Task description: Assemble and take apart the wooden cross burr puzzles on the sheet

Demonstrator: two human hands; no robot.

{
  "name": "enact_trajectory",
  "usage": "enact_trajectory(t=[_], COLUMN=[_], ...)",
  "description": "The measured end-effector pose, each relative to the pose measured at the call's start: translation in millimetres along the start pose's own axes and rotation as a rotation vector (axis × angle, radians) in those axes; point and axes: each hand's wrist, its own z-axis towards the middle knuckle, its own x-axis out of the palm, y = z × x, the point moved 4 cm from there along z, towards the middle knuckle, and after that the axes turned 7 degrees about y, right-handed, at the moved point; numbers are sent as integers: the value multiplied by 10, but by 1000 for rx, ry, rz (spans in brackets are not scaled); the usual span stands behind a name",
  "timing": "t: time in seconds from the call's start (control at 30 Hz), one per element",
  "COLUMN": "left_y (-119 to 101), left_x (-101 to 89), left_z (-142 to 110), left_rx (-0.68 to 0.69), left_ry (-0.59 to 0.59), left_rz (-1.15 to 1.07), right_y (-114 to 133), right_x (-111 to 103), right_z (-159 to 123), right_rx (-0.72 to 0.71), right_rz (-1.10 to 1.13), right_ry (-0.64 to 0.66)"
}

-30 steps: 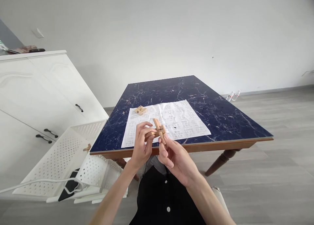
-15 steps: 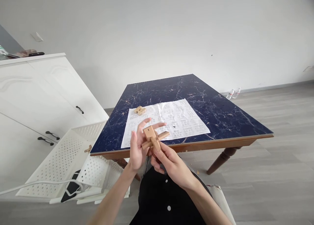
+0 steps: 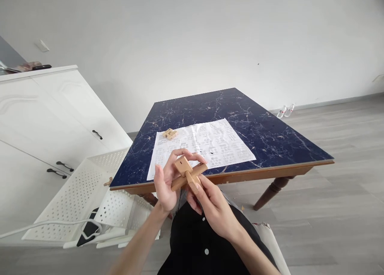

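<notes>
A wooden burr puzzle (image 3: 183, 167) of several crossed, interlocking bars is held over the table's near edge. My right hand (image 3: 214, 205) pinches its near bar between thumb and fingers. Around the far side curl the fingers of my left hand (image 3: 168, 183), with fingertips by the right end of a crossing bar and the thumb raised apart on the left. Behind my hands a white printed sheet (image 3: 228, 143) with rows of small diagrams lies on the table. Another wooden puzzle (image 3: 170, 134) rests on the sheet's far left corner.
The dark blue marbled table (image 3: 210, 105) has a wooden edge. At left stand a white perforated rack (image 3: 60, 197), with a small wooden piece (image 3: 108, 181) on it, and a white cabinet (image 3: 54, 107). Two clear bottles (image 3: 285, 111) stand on the floor by the wall.
The left fingers have closed in around the held puzzle, which has turned slightly. My right hand keeps its pinch. The view has shifted a little.
</notes>
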Motion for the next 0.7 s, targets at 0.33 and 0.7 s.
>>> enact_trajectory(t=[0.33,0.7], left_y=[-94,341], left_x=[43,-952], left_z=[-35,167], left_rx=[96,-42], left_ry=[3,-331], left_rz=[40,659], right_y=[54,200], right_x=[4,-1006], right_z=[-12,373], right_rx=[-56,102], right_rz=[89,-376], right_ry=[40,-202])
